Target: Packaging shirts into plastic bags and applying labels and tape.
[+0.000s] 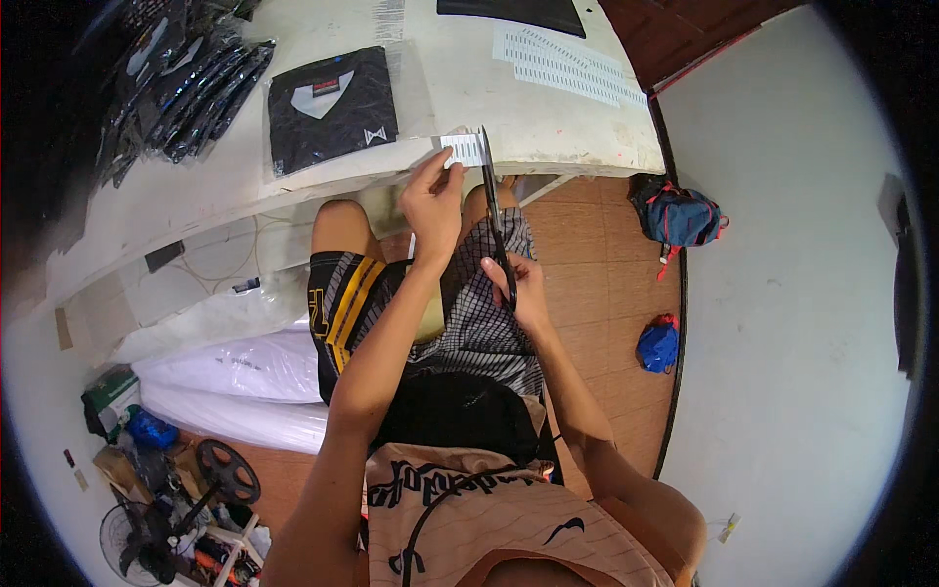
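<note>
My left hand (435, 210) pinches a small white sticker sheet (463, 151) with rows of dark marks, held over the front edge of the table. In my right hand (523, 289) is a pair of long black scissors (491, 191), my fingers closed round the handles. The blades point away from me and stand at the right edge of the sheet; I cannot tell whether they touch it. A folded black shirt (333, 110) in a clear plastic bag lies on the table, left of my left hand.
On the white table (460, 78), several printed label strips (567, 67) lie at the right and bagged black garments (201, 93) pile up at the left. A dark flat item (514, 12) is at the back. A backpack (682, 215) and blue bag (658, 344) rest by the wall.
</note>
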### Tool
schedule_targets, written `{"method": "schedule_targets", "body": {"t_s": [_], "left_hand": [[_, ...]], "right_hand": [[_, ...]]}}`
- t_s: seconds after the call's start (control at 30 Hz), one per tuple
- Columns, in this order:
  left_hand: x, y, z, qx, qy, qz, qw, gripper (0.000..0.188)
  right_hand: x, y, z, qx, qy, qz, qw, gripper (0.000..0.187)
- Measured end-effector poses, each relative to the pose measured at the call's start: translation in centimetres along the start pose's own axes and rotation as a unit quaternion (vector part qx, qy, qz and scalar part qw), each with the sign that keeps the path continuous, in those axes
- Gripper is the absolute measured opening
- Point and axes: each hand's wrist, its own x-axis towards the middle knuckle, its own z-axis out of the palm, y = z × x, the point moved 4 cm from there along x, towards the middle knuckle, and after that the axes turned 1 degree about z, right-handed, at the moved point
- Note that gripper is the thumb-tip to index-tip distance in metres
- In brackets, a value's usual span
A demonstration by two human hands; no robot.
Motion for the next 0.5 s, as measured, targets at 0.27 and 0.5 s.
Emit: {"method": "schedule_targets", "body": {"t_s": [0.27,0.5], "left_hand": [[-0.03,-1.12,0.03,-0.028,-0.001,-0.011,1.000,0.024],[0.00,-0.65,0.01,-0.006,-0.035,-0.029,0.999,0.026]], "right_hand": [[-0.07,-0.13,-0.07,-0.028,-0.010,-0.007,1.000,0.034],[-0.03,0.06,-0.07,-0.013,-0.005,-0.002,1.000,0.036]]}}
